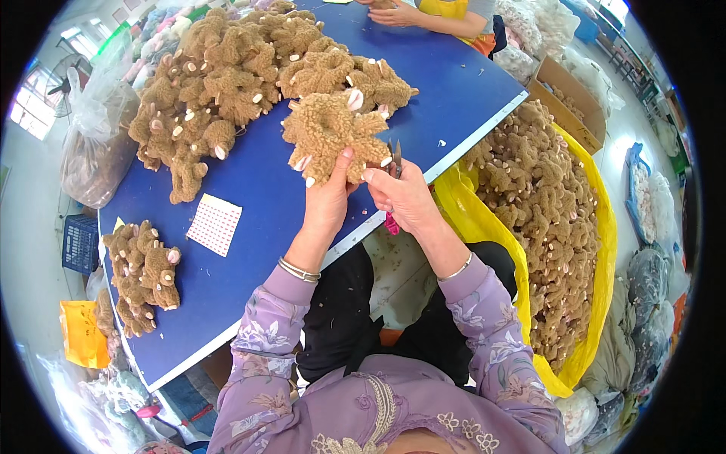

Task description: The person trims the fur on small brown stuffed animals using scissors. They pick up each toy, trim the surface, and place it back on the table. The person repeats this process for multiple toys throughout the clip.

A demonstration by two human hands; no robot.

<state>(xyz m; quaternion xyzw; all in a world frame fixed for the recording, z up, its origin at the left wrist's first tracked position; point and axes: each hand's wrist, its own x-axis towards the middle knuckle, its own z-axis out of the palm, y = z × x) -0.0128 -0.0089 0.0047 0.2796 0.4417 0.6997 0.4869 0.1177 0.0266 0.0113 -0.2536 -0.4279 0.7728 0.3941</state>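
Above the table edge, my left hand [327,193] grips a curly brown plush toy skin [321,132] with pale pink ears and whitish tips. My right hand [404,195] is closed at the toy's lower right side, with a small pair of scissors [397,155] in it, blades pointing up. Something bright pink [391,223] hangs below that hand, likely part of the scissors' handle. The right fingertips are by one whitish tip of the toy; whether they also pinch it, I cannot tell. A large heap of similar plush skins [219,76] lies just beyond, on the blue table [280,219].
A smaller plush pile [141,276] and a sheet of printed labels [215,225] lie at the left. On my right stands a yellow sack [597,227] full of plush skins, with a cardboard box [571,98] behind it. Across the table is another person's arm [446,23].
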